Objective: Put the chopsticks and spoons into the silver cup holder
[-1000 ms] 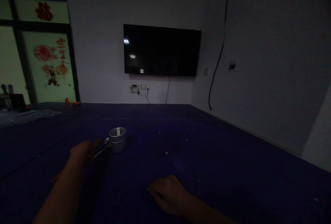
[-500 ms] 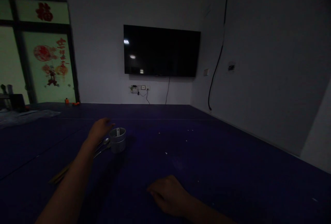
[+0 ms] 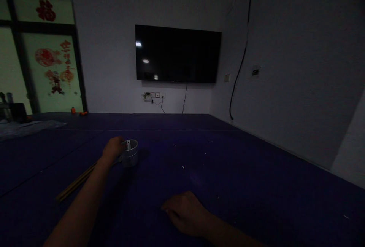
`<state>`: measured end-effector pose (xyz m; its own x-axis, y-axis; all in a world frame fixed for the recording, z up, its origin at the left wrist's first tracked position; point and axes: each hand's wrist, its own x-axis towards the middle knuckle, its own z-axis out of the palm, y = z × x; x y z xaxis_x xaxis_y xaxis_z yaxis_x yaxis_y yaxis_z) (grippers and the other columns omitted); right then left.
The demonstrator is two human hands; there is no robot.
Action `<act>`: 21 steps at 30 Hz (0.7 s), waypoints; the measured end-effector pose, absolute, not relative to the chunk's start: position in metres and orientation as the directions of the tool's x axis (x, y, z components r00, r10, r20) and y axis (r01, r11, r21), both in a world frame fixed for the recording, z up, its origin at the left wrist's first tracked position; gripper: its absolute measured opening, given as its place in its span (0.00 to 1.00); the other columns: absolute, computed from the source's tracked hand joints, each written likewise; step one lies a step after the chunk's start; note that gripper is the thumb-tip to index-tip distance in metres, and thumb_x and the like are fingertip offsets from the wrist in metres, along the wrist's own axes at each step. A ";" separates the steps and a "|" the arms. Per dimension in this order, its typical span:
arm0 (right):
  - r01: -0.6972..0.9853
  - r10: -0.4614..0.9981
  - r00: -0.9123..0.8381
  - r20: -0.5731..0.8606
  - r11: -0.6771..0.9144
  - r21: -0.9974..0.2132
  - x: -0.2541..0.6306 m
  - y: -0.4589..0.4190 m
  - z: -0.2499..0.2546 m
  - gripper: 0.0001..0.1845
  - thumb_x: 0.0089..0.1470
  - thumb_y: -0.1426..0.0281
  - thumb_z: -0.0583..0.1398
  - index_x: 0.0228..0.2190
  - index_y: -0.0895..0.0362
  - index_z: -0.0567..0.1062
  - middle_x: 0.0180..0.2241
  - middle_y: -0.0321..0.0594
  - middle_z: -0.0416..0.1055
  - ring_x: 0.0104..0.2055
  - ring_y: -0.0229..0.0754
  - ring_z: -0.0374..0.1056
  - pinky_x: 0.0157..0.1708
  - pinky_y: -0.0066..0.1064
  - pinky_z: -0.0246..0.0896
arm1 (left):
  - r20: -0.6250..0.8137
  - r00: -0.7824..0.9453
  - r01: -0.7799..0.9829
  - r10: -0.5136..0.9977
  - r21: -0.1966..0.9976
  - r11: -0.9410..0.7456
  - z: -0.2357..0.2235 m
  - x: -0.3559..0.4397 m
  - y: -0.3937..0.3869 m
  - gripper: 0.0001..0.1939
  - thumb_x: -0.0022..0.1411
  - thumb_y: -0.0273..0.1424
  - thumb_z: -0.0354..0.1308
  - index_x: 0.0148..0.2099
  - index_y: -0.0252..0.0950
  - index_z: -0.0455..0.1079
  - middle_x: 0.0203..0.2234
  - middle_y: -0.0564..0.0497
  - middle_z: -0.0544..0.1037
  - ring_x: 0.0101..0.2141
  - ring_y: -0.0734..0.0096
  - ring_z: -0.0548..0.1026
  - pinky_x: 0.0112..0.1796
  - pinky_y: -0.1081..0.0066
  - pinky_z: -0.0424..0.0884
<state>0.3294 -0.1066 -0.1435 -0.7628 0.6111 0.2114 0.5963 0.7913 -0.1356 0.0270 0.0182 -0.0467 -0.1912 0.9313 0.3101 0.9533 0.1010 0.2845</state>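
My left hand (image 3: 114, 148) reaches out to a small grey metal-looking cup (image 3: 130, 158). Its fingers are closed at the cup's left rim; the dim light hides their tips. A pale strip with a hole (image 3: 129, 145) stands up inside the cup. Under and beside my left forearm lie long yellowish sticks (image 3: 75, 186), like chopsticks. Spoons near the cup are now mostly hidden behind my hand and wrist. My right hand (image 3: 185, 212) rests on the dark purple-blue tabletop (image 3: 159, 178) with fingers curled in, holding nothing visible.
Small white scraps (image 3: 183, 167) dot the tabletop. At the far left lie a clear plastic sheet (image 3: 42, 128), a dark box-like object (image 3: 18, 112) and small orange items (image 3: 82, 113). A television (image 3: 178, 54) hangs on the back wall; a black cable (image 3: 238, 75) dangles at right.
My left hand has come down and slightly right onto the cup's rim, covering the spoons. The cup stays put. My right hand has not moved.
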 end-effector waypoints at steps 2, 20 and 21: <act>0.591 0.607 -0.766 0.211 0.795 -0.138 0.330 -0.106 -0.145 0.16 0.57 0.72 0.48 0.44 0.53 0.71 0.40 0.37 0.75 0.40 0.38 0.70 0.38 0.26 0.57 | 0.316 -0.207 0.952 0.926 0.282 0.117 -0.048 0.028 0.018 0.11 0.54 0.29 0.54 0.40 0.32 0.72 0.36 0.41 0.78 0.37 0.63 0.76 0.30 0.75 0.65; 0.602 0.617 -0.766 0.180 0.787 -0.136 0.330 -0.107 -0.142 0.17 0.58 0.72 0.47 0.43 0.53 0.71 0.40 0.37 0.75 0.40 0.38 0.69 0.39 0.26 0.57 | 0.317 -0.176 0.969 0.932 0.221 0.108 -0.046 0.039 0.015 0.12 0.53 0.36 0.57 0.39 0.36 0.67 0.32 0.44 0.78 0.34 0.64 0.76 0.26 0.75 0.63; 0.603 0.618 -0.766 0.177 0.786 -0.136 0.330 -0.108 -0.141 0.17 0.58 0.72 0.47 0.43 0.52 0.71 0.40 0.37 0.75 0.40 0.38 0.69 0.39 0.26 0.57 | 0.317 -0.174 0.970 0.932 0.219 0.107 -0.046 0.040 0.015 0.12 0.53 0.37 0.57 0.38 0.36 0.67 0.32 0.44 0.78 0.34 0.63 0.76 0.26 0.75 0.62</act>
